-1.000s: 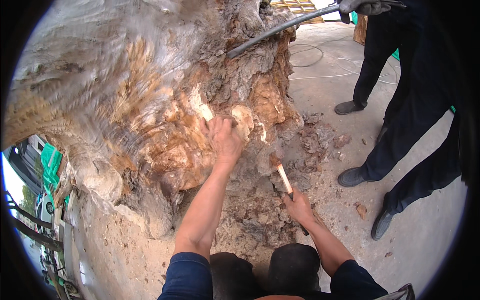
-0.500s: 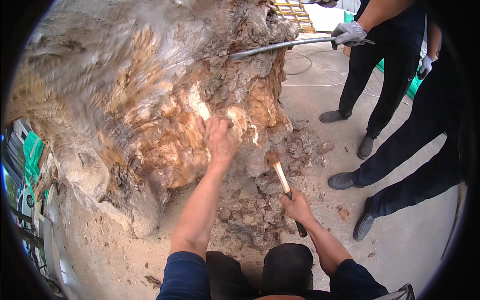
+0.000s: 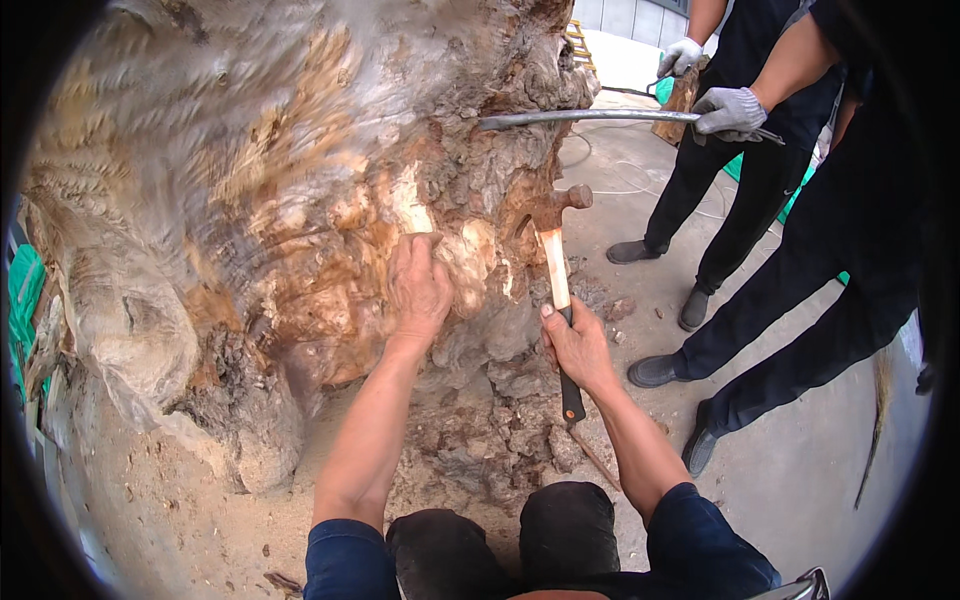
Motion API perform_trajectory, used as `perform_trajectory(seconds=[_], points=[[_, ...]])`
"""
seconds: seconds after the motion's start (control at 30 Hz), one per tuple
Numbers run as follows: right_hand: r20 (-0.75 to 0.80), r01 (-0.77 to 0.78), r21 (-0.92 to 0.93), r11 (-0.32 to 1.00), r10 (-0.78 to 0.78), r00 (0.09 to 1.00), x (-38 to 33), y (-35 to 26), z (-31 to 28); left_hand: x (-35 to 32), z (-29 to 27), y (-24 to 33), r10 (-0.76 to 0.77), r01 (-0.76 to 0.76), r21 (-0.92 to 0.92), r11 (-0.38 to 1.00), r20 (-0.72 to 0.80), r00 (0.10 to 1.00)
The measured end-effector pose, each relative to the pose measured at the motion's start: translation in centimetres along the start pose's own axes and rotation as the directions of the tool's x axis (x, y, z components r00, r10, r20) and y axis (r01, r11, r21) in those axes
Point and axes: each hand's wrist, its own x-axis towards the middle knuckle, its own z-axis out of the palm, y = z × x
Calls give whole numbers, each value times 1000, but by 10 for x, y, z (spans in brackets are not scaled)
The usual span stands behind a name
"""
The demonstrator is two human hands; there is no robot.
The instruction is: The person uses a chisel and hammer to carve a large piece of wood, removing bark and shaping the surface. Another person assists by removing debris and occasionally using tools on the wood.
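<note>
A huge gnarled tree stump (image 3: 300, 290) with bared orange-brown wood takes up the left and middle. My left hand (image 3: 418, 288) is against its face, fingers curled beside a pale fresh patch of wood. Whatever lies under those fingers is hidden. My right hand (image 3: 580, 345) grips a claw hammer (image 3: 556, 270) by its black-ended, pale wooden handle. The rusty hammer head is up, close to the stump's right edge, right of my left hand.
At the upper right, a co-worker's gloved hand (image 3: 732, 112) holds a long metal bar (image 3: 590, 116) with its far end at the stump. Another person's dark-clad legs (image 3: 790, 350) stand at the right. Bark pieces (image 3: 480, 435) litter the ground below the stump.
My right hand has lifted the hammer, bringing its head from low beside the bark pieces up to the stump's right edge. My left hand stays at about the same spot on the wood.
</note>
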Motion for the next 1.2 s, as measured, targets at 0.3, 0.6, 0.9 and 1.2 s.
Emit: perform_trajectory(seconds=[0.3, 0.6, 0.9, 1.2], points=[[7, -29, 153, 988, 28, 1000, 10, -44, 23, 17, -22, -12, -190, 258, -207, 944, 299, 935], [-10, 159, -148, 976, -162, 987, 22, -30, 9, 24, -70, 8, -496, 544, -370, 753, 224, 839], [11, 108, -328, 939, -110, 994, -2, -9, -14, 70, -104, -18, 24, 6, 147, 989, -203, 979], [-23, 107, -456, 884, -132, 991, -25, -14, -14, 70, -92, -49, -121, 135, 161, 978, -97, 988]])
